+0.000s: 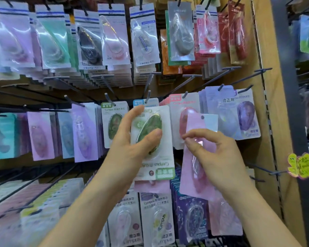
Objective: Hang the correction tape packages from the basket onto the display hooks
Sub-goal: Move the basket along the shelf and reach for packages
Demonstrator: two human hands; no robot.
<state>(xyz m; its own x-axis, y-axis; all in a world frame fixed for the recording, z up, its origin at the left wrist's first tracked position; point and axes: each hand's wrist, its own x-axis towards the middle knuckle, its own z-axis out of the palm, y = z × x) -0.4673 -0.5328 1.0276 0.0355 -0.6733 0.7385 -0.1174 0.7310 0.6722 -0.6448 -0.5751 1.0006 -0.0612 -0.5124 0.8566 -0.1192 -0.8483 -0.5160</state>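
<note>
Left of centre, the left hand grips 1 green package upside down, thumb across its front; I'd turn it upright before threading it onto the hook just left. Rightward, the right hand pinches 1 pink package, hole uppermost.

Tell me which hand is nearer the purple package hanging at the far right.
Right. The right hand, holding a pink package, is just below-left of the purple package; the left hand, gripping a green package, is much farther left.
</note>
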